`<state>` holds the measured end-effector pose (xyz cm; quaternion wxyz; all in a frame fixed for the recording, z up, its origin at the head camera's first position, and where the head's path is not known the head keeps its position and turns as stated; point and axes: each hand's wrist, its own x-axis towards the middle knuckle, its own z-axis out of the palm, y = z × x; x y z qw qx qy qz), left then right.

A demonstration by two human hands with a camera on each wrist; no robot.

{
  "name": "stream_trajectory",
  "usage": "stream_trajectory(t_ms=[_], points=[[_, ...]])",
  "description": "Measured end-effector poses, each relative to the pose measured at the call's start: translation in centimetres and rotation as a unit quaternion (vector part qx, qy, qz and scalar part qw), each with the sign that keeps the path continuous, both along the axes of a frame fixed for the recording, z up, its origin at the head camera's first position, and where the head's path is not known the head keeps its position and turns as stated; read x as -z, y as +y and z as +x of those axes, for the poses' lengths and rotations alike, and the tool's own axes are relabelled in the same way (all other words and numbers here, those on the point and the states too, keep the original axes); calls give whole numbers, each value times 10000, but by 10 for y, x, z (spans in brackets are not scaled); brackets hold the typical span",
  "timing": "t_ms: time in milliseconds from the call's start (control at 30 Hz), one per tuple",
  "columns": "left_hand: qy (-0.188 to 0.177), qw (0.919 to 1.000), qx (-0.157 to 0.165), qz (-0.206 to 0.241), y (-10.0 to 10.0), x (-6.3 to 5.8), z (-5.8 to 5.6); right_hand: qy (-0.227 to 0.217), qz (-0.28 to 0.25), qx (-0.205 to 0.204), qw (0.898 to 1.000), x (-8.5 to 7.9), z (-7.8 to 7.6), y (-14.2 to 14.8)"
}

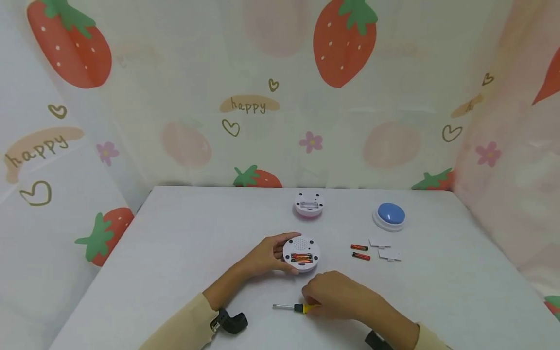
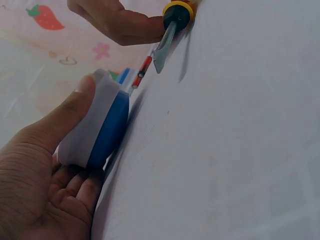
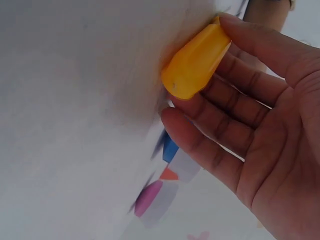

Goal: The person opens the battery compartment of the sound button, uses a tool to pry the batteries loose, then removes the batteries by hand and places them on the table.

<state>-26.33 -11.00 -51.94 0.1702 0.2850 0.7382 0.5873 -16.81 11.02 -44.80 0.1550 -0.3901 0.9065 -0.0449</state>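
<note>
A round white push-button device lies upside down in my left hand, thumb at the near side and fingers round the far side. Two red-and-black batteries sit in its uncovered compartment. In the left wrist view the device's blue dome faces the table, and the thumb presses its white base. My right hand pinches the yellow handle of a screwdriver between thumb and fingers, low over the table just nearer than the device. The screwdriver's flat metal tip points left.
Two loose batteries and two white covers lie right of the device. Behind stands another overturned button device, pinkish below, its battery compartment uncovered. A blue-topped button stands upright at back right. Strawberry-printed curtains surround the white table.
</note>
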Motion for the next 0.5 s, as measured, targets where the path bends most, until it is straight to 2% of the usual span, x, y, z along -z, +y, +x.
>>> stream_trajectory(t_ms=[233,500], points=[[-15,9999,110,71,3,-1,0,-438,-181,338,9983,-7,-2,6],[-27,9997,113,207,1,1,0,-275,-843,452,9950,-22,-11,16]])
